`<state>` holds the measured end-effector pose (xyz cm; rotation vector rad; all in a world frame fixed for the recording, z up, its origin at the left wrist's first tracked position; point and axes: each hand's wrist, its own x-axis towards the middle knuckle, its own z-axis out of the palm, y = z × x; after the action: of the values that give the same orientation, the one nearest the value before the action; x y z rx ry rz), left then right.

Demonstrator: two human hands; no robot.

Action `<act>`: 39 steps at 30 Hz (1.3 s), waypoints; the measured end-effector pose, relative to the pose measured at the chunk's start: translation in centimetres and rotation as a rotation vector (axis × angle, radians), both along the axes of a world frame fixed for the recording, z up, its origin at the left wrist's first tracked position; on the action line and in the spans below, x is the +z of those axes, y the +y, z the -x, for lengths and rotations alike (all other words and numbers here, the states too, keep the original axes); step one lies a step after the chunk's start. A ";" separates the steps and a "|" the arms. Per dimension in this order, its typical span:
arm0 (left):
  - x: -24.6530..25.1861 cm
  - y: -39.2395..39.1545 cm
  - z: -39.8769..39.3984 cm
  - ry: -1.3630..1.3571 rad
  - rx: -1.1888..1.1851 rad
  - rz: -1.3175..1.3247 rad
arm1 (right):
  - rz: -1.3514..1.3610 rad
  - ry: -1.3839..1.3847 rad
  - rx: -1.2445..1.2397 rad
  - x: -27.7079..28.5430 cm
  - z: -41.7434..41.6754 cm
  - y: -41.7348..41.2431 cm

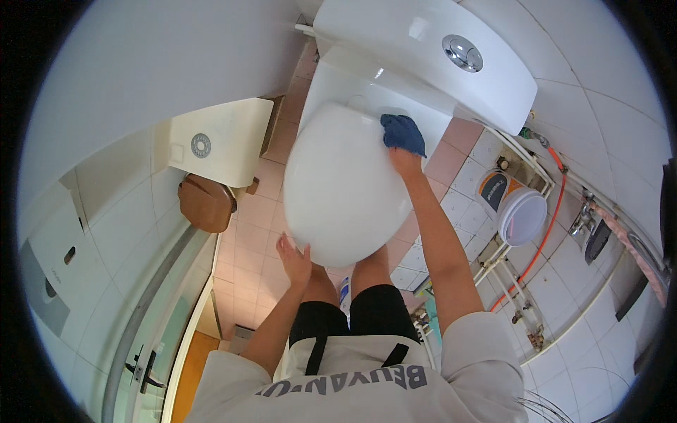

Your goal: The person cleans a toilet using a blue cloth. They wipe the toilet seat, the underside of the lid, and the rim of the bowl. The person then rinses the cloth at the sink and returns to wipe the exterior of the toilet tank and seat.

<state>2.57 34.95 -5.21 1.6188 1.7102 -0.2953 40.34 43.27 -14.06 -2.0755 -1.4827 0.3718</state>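
Observation:
A white toilet with its lid [344,185] down stands before me, under a white cistern [391,47] with a round chrome flush button [463,53]. My right hand [406,160] is on a dark blue cloth [403,135], which rests at the back right of the lid by the hinge area; the cloth covers most of the fingers. My left hand [296,261] is at the front left edge of the lid, fingers apart and holding nothing. Whether it touches the lid is hard to tell.
On the right, a white plastic bucket [521,217] stands by white pipes and an orange hose [552,227]. A cream cabinet-like fixture [227,143] with a brown plastic lid [206,203] is at left. Below it are a grey pipe [143,312] and a glazed door [158,343].

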 end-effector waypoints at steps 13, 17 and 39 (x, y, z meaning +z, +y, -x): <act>-2.2 6.8 -9.0 0.194 -0.831 0.081 | 0.885 0.214 0.069 -7.0 -2.6 7.1; -2.4 6.5 -8.3 0.242 -0.811 0.147 | 0.666 0.294 -0.348 -5.1 -0.2 5.5; -2.9 7.2 -8.1 0.160 -0.849 0.168 | 0.780 0.107 -0.293 -7.4 0.6 9.5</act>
<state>10.71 42.13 -8.11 2.1524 0.9714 -0.9640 39.72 52.76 -21.42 -2.7571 -1.0231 1.0500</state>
